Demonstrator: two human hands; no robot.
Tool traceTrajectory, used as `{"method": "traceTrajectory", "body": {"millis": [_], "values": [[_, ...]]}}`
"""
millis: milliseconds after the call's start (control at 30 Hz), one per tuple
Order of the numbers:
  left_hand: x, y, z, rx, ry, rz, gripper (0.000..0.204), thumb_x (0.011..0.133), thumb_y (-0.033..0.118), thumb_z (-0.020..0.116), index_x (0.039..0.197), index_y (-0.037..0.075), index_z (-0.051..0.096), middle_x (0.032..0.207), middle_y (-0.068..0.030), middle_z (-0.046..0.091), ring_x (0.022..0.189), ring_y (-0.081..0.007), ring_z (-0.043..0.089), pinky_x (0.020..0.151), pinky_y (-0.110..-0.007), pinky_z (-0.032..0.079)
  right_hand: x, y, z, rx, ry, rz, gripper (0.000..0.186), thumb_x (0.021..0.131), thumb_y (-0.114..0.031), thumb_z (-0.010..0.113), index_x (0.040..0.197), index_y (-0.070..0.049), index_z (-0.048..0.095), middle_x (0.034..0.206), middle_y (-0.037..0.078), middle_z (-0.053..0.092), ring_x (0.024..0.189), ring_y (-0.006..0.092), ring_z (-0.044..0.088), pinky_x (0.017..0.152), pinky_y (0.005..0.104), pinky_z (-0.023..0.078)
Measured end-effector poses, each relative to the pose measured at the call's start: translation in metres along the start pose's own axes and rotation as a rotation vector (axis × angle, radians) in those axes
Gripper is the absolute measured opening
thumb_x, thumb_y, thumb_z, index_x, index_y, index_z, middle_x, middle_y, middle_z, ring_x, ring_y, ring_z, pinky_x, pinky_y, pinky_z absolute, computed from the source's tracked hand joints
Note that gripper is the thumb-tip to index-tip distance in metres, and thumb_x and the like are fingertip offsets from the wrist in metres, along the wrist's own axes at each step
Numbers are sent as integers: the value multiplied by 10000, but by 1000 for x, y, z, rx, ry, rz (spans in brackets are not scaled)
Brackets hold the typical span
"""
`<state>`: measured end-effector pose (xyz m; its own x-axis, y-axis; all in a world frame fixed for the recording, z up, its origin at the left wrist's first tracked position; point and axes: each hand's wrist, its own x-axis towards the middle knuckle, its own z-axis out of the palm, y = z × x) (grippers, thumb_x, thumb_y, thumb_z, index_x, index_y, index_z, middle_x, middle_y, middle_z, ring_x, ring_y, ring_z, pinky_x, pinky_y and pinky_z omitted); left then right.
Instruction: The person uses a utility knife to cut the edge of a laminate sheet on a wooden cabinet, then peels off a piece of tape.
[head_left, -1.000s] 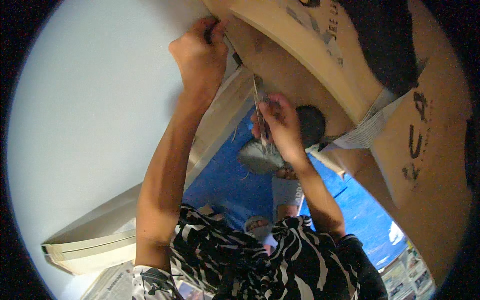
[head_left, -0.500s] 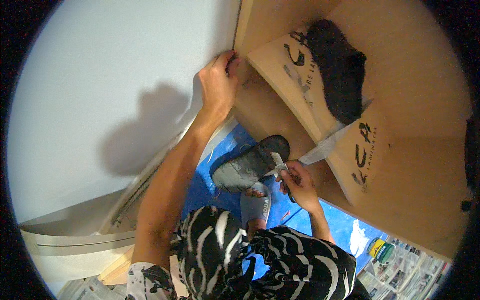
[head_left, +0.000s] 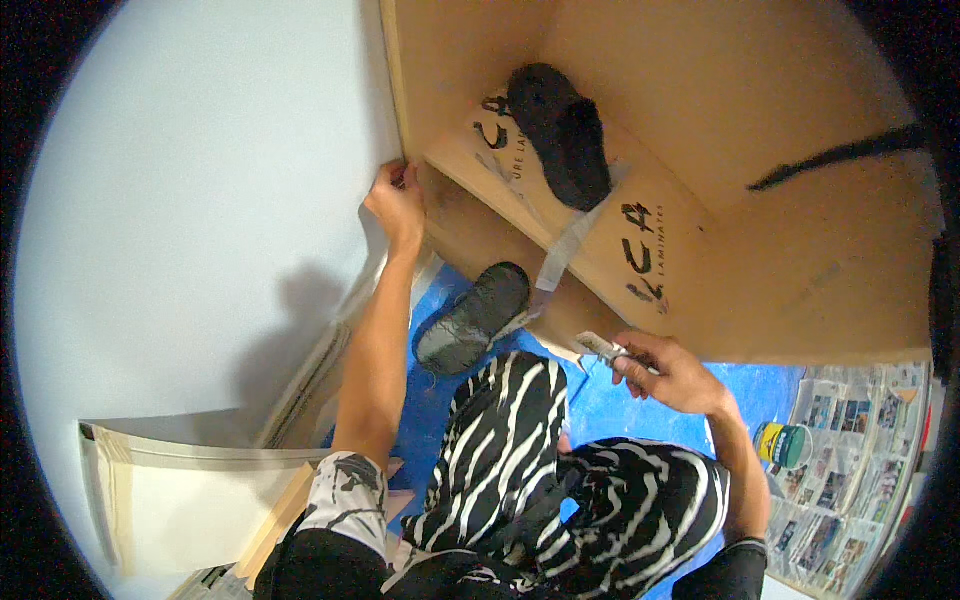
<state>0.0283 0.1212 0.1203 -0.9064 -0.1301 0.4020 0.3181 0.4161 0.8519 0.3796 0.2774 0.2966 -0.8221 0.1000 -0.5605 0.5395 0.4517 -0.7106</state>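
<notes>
Brown, the cabinet [head_left: 680, 80] is meeting the left hand [head_left: 397, 205] at its left edge; fingers are curling, perhaps for balance, their grip unclear. Near its lower edge, the right hand [head_left: 675, 372] is gripping a silvery tool [head_left: 600, 347], tip outward, probably for safety.
</notes>
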Motion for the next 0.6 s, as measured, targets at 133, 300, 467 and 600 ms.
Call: {"method": "traceTrajectory", "body": {"millis": [133, 300, 467, 600], "values": [[-32, 32, 3, -114, -19, -160, 295, 919, 219, 669, 974, -69, 695, 844, -194, 727, 769, -280, 714, 711, -388, 543, -28, -27, -22, -135, 70, -106, 279, 992, -179, 541, 1218, -19, 577, 770, 99, 650, 622, 170, 603, 597, 338, 510], [-10, 69, 2, -235, 178, -12, 275, 906, 133, 680, 1139, -13, 670, 938, -155, 685, 808, -276, 673, 723, -370, 541, -52, -37, -23, -292, 218, -194, 275, 976, -148, 555, 1215, -15, 581, 805, 133, 678, 674, 196, 646, 637, 355, 529], [64, 135, -61, -12, 484, 559, 321, 881, -3, 655, 1196, 55, 676, 919, -124, 655, 814, -275, 656, 737, -388, 556, -54, -8, -1, 14, 237, -103, 271, 977, -172, 590, 1189, -4, 585, 797, 84, 677, 637, 138, 617, 586, 301, 512], [81, 138, -64, 168, 199, 534, 425, 831, -48, 615, 1231, 88, 664, 1101, -114, 657, 960, -296, 668, 797, -397, 559, -42, 20, 20, 183, 239, -123, 231, 993, -131, 571, 1190, -10, 560, 831, 40, 652, 641, 93, 558, 568, 253, 475]]}}
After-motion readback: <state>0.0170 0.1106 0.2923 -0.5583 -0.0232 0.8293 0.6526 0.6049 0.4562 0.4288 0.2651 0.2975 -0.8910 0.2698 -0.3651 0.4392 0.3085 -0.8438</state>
